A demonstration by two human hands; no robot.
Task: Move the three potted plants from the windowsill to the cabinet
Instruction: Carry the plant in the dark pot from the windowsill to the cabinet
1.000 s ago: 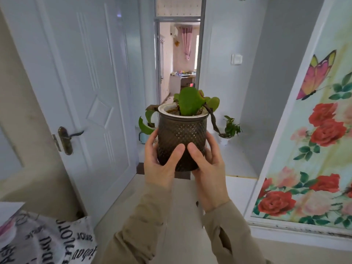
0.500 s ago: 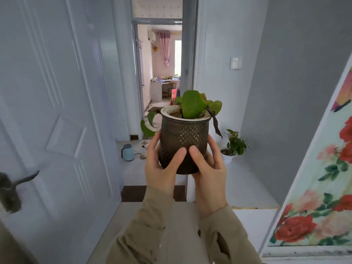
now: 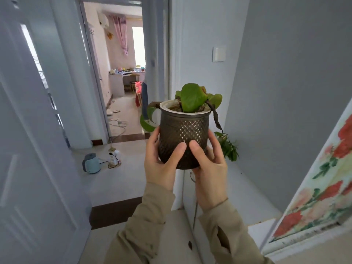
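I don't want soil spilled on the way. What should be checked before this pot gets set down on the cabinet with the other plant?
1. Grip: left hand and right hand both wrap the brown pot: ok.
2. Pot upright: rim level, no tilt: ok.
3. Landing spot: white cabinet top looks bare in front of the small plant: ok.
4. Drooping dead leaf hangs toward that plant, may snag: not ok.
5. Floor: kettle and cord lie to the left, off the path: ok.
6. Pot's underside: cannot tell.
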